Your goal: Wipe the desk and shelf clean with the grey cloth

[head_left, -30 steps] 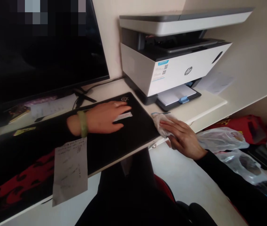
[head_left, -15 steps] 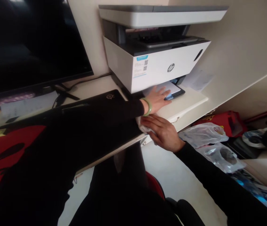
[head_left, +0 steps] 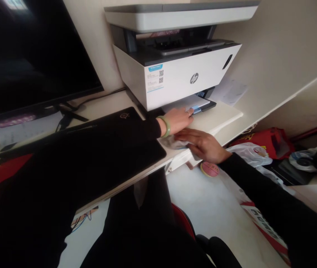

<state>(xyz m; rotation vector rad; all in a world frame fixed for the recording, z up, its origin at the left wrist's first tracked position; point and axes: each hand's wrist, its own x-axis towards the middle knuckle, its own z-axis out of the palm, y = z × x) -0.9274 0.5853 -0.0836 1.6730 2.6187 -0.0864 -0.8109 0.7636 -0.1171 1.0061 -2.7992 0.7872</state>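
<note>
With a green bangle and a ring on it, my left hand [head_left: 176, 120] reaches to the front of the printer [head_left: 181, 87]. Its fingertips lie by the blue tab [head_left: 195, 109] of the paper tray, bent slightly down, apparently not gripping. Just below it, my right hand [head_left: 207, 145] is blurred at the fingers and presses a crumpled whitish cloth [head_left: 172, 142] onto the white desktop [head_left: 225, 118]. The cloth lies beside the right corner of a black desk mat [head_left: 153, 154]; part of it is hidden under the fingers.
A dark monitor [head_left: 32, 56] stands at the left behind the mat. On the floor at the right are a pink ball [head_left: 209, 169], a plastic bag [head_left: 252, 153] and a red bag [head_left: 275, 143]. Papers [head_left: 233, 91] lean right of the printer.
My right hand has slid the cloth slightly to the right along the desk edge. The spread fingers of my left hand have drawn together and pulled back a little. The view has shifted.
</note>
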